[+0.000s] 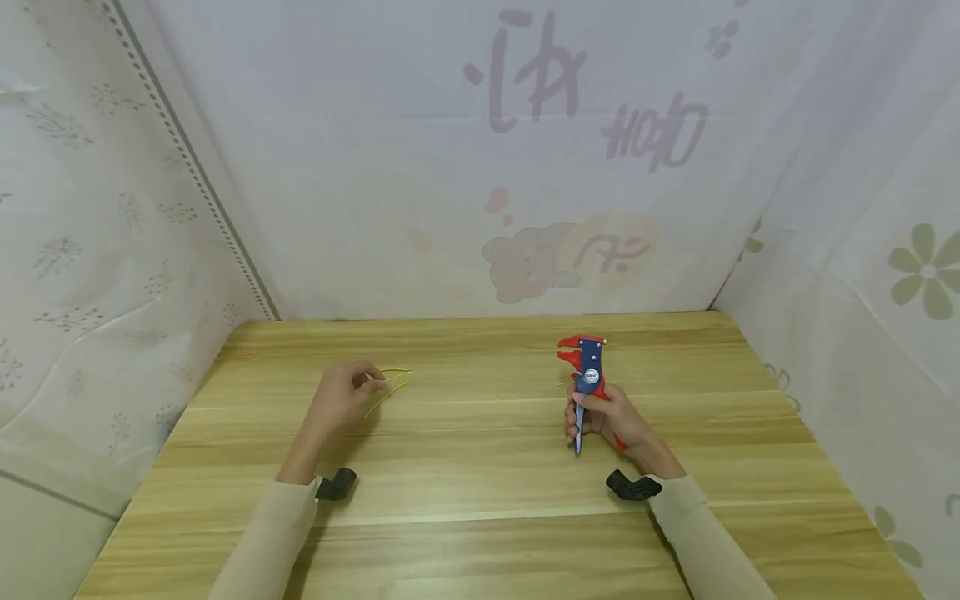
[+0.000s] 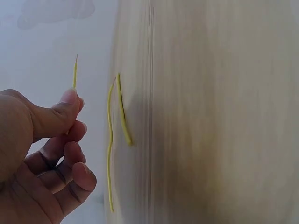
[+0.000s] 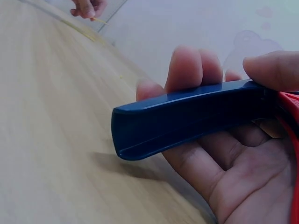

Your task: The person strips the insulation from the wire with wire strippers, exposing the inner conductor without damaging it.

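My left hand (image 1: 350,394) pinches a yellow wire (image 2: 74,74) between thumb and index finger. The wire points up past the fingertips, and its thin tip shows bare of yellow covering. Beside that hand, two more yellow wires (image 1: 386,400) lie on the table; a fine bare strand shows at the end of one in the left wrist view. My right hand (image 1: 611,415) grips a blue and red wire stripper (image 1: 592,367) by its handles. The tool's red jaws stand apart, facing left, with nothing between them. Its blue handle (image 3: 187,119) fills the right wrist view.
A tiny yellow scrap (image 1: 560,384) lies on the wooden table (image 1: 480,483) just left of the wire stripper. Printed curtains (image 1: 390,167) surround the table at the back and sides. Black camera mounts (image 1: 633,485) sit at both sleeve cuffs.
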Tool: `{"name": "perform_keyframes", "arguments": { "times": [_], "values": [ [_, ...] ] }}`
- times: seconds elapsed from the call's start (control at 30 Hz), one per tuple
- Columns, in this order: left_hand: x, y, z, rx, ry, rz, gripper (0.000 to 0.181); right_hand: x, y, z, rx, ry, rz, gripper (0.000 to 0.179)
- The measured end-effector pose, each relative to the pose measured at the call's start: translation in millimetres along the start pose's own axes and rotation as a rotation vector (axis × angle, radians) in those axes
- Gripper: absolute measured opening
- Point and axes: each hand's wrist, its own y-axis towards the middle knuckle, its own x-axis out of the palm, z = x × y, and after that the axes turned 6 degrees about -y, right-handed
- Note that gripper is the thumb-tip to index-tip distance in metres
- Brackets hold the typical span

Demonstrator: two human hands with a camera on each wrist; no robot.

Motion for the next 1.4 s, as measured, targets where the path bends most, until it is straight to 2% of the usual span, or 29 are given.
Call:
{"name": "perform_keyframes", "arguments": {
  "times": [0.13,0.33,0.5,0.8,1.0,1.2,1.3,1.4],
  "values": [
    [-5.4,0.7,-6.3,-0.029,0.019,0.006,0.007,-2,-1.7,-2,0.017,0.000,0.025,0.013],
    [-10.0,1.3,-15.8,-0.011,0.047,0.006,0.004,-8,-4.7,-3,0.009,-0.005,0.028,0.014],
    [-14.1,1.3,-20.0,-0.030,0.046,-0.032,0.006,-13,-6.1,-1,0.000,0.004,0.017,0.016],
    [-17.1,4.5,-23.3,-0.060,0.110,-0.064,0.005,-15,-5.6,4,-0.021,0.044,-0.010,0.017],
    [-18.1,3.2,-19.5,-0.062,0.126,-0.060,0.005,-15,-5.9,5,-0.018,0.056,-0.015,0.018],
    [-14.4,0.9,-9.7,-0.046,0.098,-0.066,0.008,-13,-6.8,1,0.014,0.061,0.012,0.017],
    [-10.7,-0.2,-4.5,-0.033,0.099,-0.083,0.008,-12,-7.0,1,0.021,0.053,0.019,0.016],
    [-8.0,-2.7,1.1,-0.047,0.107,-0.129,0.009,-13,-6.9,2,0.013,0.053,0.010,0.017]
  ]
}}
